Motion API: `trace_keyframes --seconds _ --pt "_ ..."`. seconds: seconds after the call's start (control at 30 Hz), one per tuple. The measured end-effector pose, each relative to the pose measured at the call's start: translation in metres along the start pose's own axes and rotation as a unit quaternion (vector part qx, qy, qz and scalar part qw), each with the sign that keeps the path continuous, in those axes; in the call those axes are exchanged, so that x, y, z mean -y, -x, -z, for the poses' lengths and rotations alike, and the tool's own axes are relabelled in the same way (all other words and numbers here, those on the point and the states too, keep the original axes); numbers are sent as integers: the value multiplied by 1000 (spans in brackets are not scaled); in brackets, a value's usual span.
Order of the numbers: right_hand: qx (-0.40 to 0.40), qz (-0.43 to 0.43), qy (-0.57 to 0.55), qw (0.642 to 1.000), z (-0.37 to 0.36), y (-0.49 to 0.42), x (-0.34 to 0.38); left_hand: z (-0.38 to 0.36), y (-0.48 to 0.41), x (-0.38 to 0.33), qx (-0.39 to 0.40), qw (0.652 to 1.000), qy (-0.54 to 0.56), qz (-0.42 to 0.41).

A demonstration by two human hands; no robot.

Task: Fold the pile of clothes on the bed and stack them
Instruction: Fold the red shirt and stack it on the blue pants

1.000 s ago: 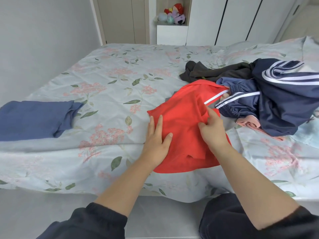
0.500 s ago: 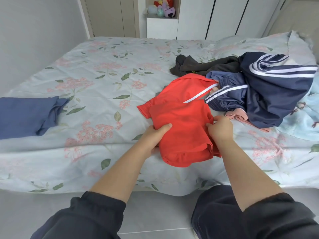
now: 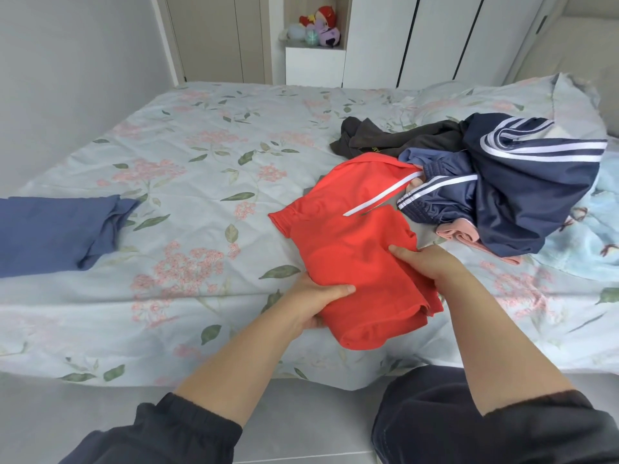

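Your left hand (image 3: pixel 315 296) grips the left edge of the red garment (image 3: pixel 351 249), thumb on top and fingers beneath. Your right hand (image 3: pixel 425 262) grips its right edge the same way, thumb on top.

Count on the bed (image 3: pixel 201 135):
- One red garment with a white stripe, partly folded, near the middle of the front edge. Its hem reaches that edge; its far end touches the pile (image 3: pixel 495 182).
- One blue garment (image 3: pixel 57 229), folded, at the left edge, well apart from the red one.
- One pile toward the right edge, with three garments that you can tell apart: a navy garment (image 3: pixel 536 209) with white stripes on top, a dark grey garment (image 3: pixel 385 142) behind it, and a pink garment (image 3: pixel 455 233) under its near side.

One niche (image 3: pixel 288 8) beyond the bed's far edge holds plush toys (image 3: pixel 318 28); their number cannot be told.
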State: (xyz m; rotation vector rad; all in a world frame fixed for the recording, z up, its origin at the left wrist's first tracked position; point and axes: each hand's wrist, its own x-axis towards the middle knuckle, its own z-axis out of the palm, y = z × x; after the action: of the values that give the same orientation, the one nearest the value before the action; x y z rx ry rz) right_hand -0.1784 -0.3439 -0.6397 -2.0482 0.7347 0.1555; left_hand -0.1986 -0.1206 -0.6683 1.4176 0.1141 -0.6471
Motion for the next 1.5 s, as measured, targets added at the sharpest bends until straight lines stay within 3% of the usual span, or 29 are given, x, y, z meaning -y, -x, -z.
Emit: trace_keyframes --seconds 0.17,0.3,0.37,0.43,0.5,0.63,0.77,0.87,0.93,1.13,1.33,1.43,1.5 --pt "93 38 -181 978 -10 16 13 16 11 -22 -8 997 -32 -73" --pt "98 145 -432 885 -32 26 43 51 9 -60 -53 985 108 -124" --pt "59 141 -470 869 -54 28 52 70 4 -68 -89 987 81 -110" --pt "15 62 -451 890 -79 29 47 83 2 -61 -121 992 10 -43" --pt "3 -38 -430 902 -97 30 36 92 2 -49 -102 994 2 35" --pt "1 -36 -360 932 -95 30 33 102 9 -36 -39 998 -3 50" --pt "146 -90 -359 917 -92 48 39 118 17 -31 -126 987 98 29" --pt "263 -75 -282 919 -97 64 36 138 21 -32 -244 949 199 -24" --pt "267 -59 -264 925 -95 67 35 144 23 -33 -281 934 215 -54" --pt "79 -59 -261 960 -76 27 34 142 24 -33 -289 953 61 -60" --pt "84 -27 -271 959 -82 18 42 137 30 -26 -152 986 49 37" --pt "145 -31 -294 944 -82 17 40 133 28 -30 -164 980 110 1" --pt "169 8 -346 923 -80 18 43 131 25 -41 -205 963 156 -73"
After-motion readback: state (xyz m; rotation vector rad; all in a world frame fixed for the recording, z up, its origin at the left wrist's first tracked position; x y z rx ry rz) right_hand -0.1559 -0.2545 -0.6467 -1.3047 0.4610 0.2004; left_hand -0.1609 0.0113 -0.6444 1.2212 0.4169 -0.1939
